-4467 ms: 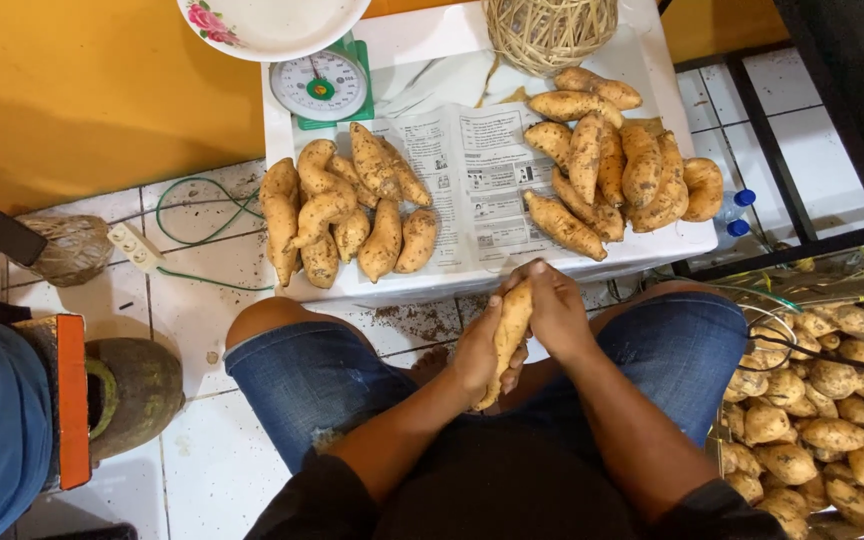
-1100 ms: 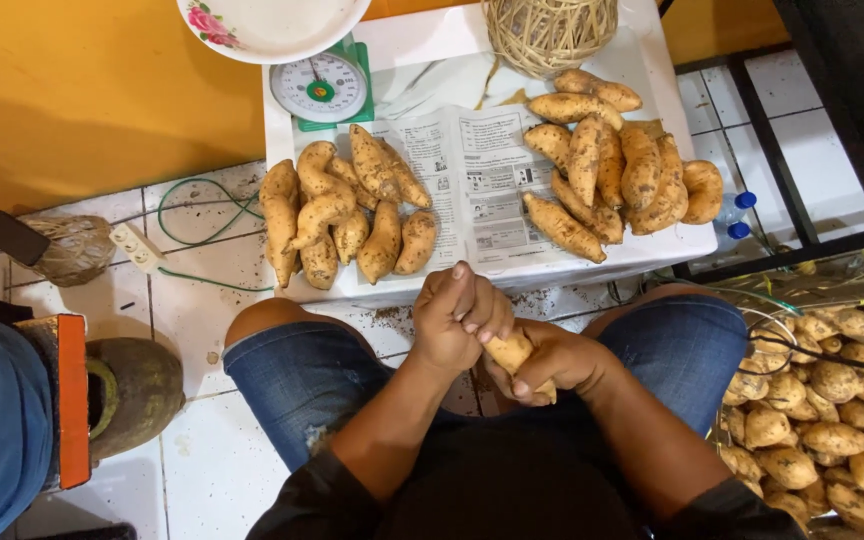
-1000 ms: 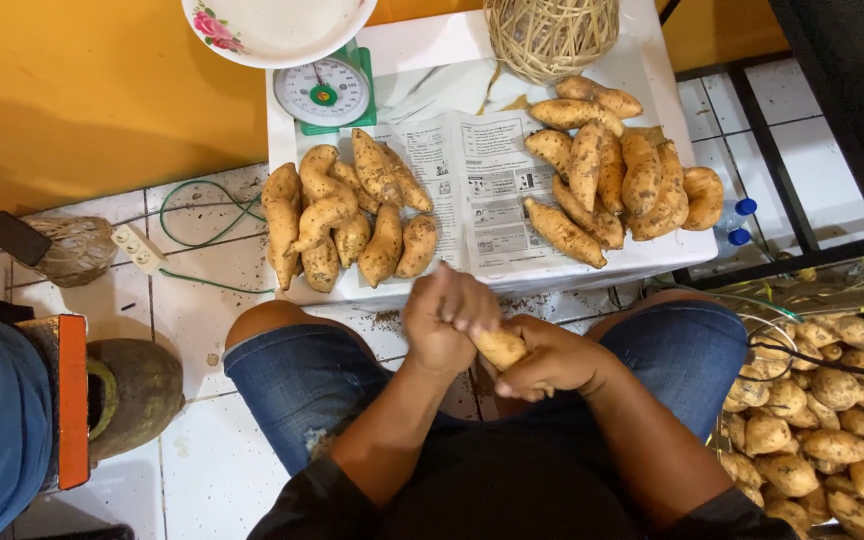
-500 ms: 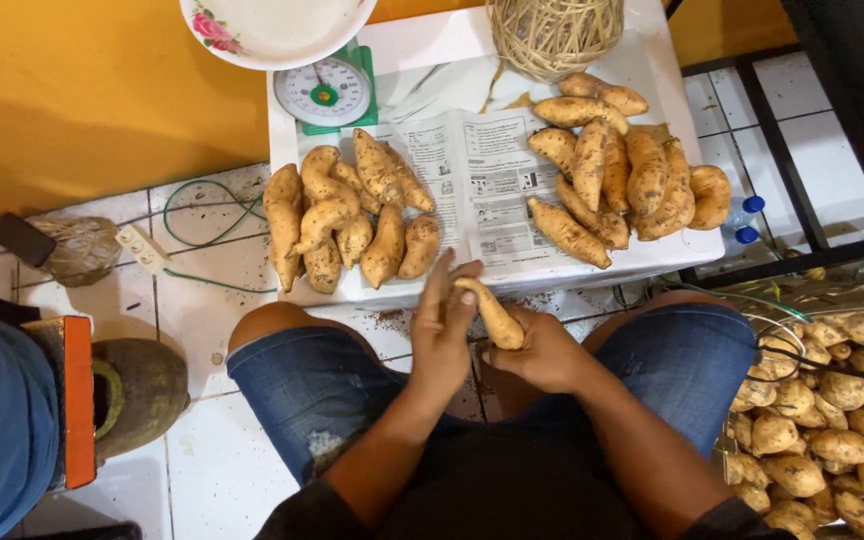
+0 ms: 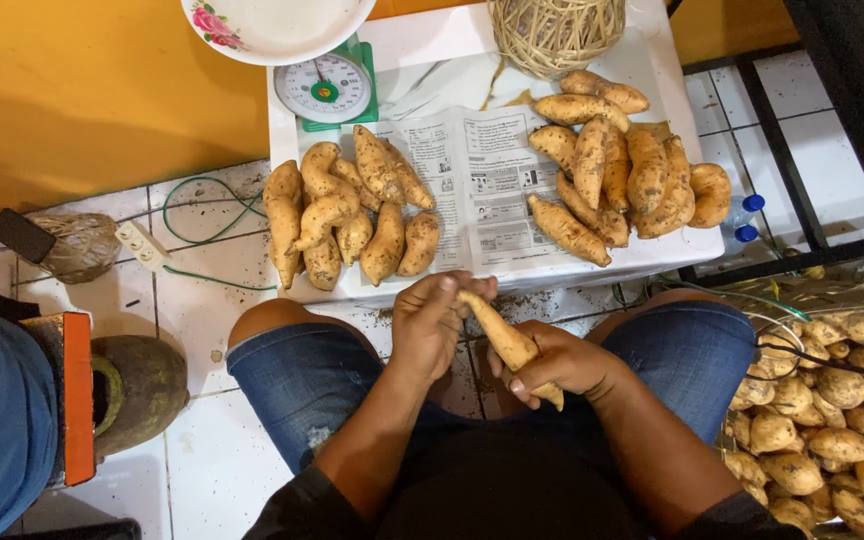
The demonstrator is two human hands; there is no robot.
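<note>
My right hand (image 5: 552,360) grips a long tan sweet potato (image 5: 500,330) between my knees, its thin end pointing up toward the low table. My left hand (image 5: 432,320) rests against that upper end, fingers curled around its tip. Two heaps of sweet potatoes lie on the newspaper-covered table (image 5: 472,180): a left pile (image 5: 352,215) and a right pile (image 5: 622,180). Both piles sit just beyond my hands.
A green kitchen scale (image 5: 327,90) with a white flowered bowl (image 5: 277,25) stands at the table's back, beside a ball of twine (image 5: 557,30). A bag of sweet potatoes (image 5: 822,410) lies at my right. A power strip (image 5: 142,245) with green cable lies left.
Earlier I held the sweet potato upright in both hands over my lap. I then rubbed it with the left hand, and now its tip has tilted up toward the table edge.
</note>
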